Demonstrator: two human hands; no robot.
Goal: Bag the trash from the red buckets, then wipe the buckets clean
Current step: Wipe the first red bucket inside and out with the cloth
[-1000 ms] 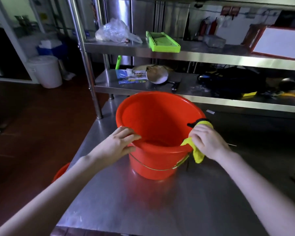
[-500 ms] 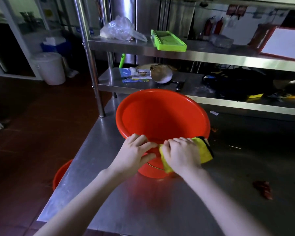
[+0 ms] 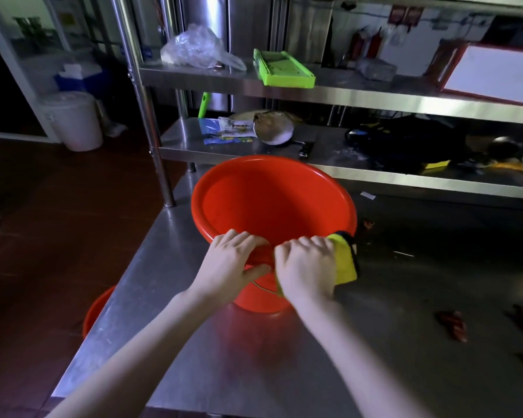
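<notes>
A red bucket (image 3: 272,203) stands empty on the steel table (image 3: 254,366), tipped slightly toward me. My left hand (image 3: 233,263) grips its near rim, fingers curled over the edge. Right beside it, my right hand (image 3: 305,267) holds a yellow cloth (image 3: 346,257) with black trim against the rim and outer wall. A second red bucket (image 3: 95,309) peeks out on the floor under the table's left edge.
Red scraps (image 3: 453,325) lie on the table at right. A two-tier steel shelf (image 3: 344,92) behind the bucket carries a green tray (image 3: 281,70), a clear plastic bag (image 3: 197,48), a pan and dark items. A white lidded bucket (image 3: 73,120) stands on the floor far left.
My right hand slid the cloth along the rim from the bucket's right side to the near side, beside my left hand. The bucket tipped toward me.
</notes>
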